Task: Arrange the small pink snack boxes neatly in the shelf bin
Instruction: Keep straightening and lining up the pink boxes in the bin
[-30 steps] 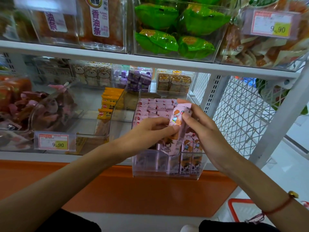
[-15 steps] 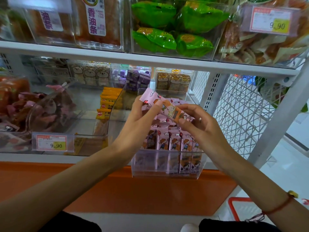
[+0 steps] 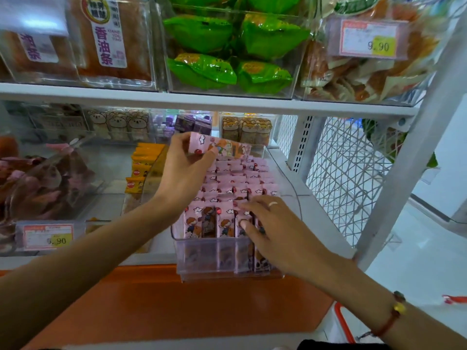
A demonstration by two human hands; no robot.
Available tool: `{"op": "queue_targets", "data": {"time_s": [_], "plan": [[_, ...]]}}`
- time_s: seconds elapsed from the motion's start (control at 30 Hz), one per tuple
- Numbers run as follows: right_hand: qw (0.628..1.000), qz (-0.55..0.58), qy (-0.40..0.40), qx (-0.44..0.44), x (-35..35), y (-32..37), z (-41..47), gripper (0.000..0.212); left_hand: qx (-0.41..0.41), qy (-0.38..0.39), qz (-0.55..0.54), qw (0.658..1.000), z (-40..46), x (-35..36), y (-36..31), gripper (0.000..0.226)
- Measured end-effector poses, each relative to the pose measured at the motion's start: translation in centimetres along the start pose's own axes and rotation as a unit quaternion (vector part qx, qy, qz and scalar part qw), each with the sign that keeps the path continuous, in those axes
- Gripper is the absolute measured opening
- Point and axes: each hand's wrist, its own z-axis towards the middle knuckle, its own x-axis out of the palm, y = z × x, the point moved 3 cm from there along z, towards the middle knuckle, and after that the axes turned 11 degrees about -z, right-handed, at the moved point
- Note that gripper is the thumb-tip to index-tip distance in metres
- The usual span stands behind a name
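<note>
A: Starting at the left, what is showing?

B: A price tag (image 3: 48, 236) is hanging on the shelf edge, with orange packets (image 3: 138, 170) standing behind it.

A: And the left hand (image 3: 184, 170)?

B: It is pinching one pink snack box (image 3: 217, 147), holding it sideways above the back of the clear bin (image 3: 227, 261).

A: The rest?

B: The pink boxes (image 3: 227, 193) are standing upright in rows inside the bin. The right hand (image 3: 275, 231) is pressing its spread, relaxed fingers on the front row, gripping nothing.
</note>
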Motion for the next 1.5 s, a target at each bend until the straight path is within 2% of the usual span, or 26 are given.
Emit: {"op": "queue_targets", "data": {"time_s": [0.07, 0.17, 0.23, 0.33, 0.47, 0.6, 0.67, 0.77, 0.83, 0.97, 1.03, 1.17, 1.23, 1.37, 1.5], "plan": [[1.000, -0.001, 0.004, -0.002, -0.2, -0.1, 0.1, 0.043, 0.000, 0.022, 0.046, 0.999, 1.8, 1.7, 0.5, 0.037], [1.000, -0.003, 0.002, -0.013, -0.3, -0.2, 0.2, 0.043, 0.011, 0.056, 0.110, 0.992, 4.1, 3.8, 1.7, 0.031], [1.000, -0.004, 0.001, -0.017, -0.4, -0.2, 0.2, 0.043, 0.025, 0.088, 0.188, 0.978, 5.0, 4.7, 2.8, 0.033], [1.000, -0.007, 0.002, -0.024, -0.6, -0.2, 0.1, 0.044, 0.067, 0.151, 0.311, 0.936, 5.9, 5.1, 4.0, 0.038], [0.999, -0.017, 0.002, -0.032, -0.9, -0.3, 0.1, 0.044, 0.121, 0.241, 0.378, 0.885, 7.0, 5.8, 3.4, 0.036], [0.999, -0.014, 0.008, -0.041, -0.9, -0.4, 0.2, 0.044, 0.079, 0.372, 0.411, 0.828, 8.6, 7.8, 2.5, 0.037], [0.999, -0.011, 0.006, -0.042, -0.9, -0.4, 0.2, 0.044, 0.063, 0.371, 0.418, 0.827, 9.2, 8.7, 2.9, 0.035], [0.999, -0.015, -0.003, -0.044, -1.0, -0.4, 0.2, 0.044, 0.047, 0.309, 0.401, 0.861, 9.4, 9.0, 4.7, 0.048], [0.999, -0.017, -0.013, -0.044, -1.1, -0.4, 0.1, 0.043, 0.056, 0.276, 0.397, 0.874, 9.3, 8.6, 6.3, 0.044], [0.998, -0.027, -0.021, -0.051, -0.9, -0.3, 0.0, 0.043, 0.055, 0.307, 0.436, 0.844, 9.1, 8.1, 8.7, 0.025], [0.998, -0.030, -0.026, -0.051, -0.9, -0.4, 0.0, 0.043, 0.038, 0.336, 0.458, 0.822, 9.1, 8.0, 8.8, 0.029], [0.997, -0.034, -0.026, -0.057, -0.9, -0.3, -0.2, 0.043, 0.005, 0.383, 0.453, 0.805, 9.2, 7.8, 8.0, 0.036], [0.997, -0.032, -0.029, -0.065, -1.2, -0.4, -0.2, 0.043, 0.011, 0.386, 0.448, 0.806, 9.1, 7.8, 7.4, 0.040], [0.993, -0.051, -0.087, -0.054, -2.8, -1.5, 0.1, 0.037, 0.054, 0.326, 0.427, 0.842, 9.1, 7.4, 6.3, 0.031], [0.991, -0.027, -0.130, 0.023, -3.9, -3.1, -0.1, 0.042, 0.030, 0.345, 0.441, 0.828, 8.5, 7.5, 6.4, 0.027]]}}
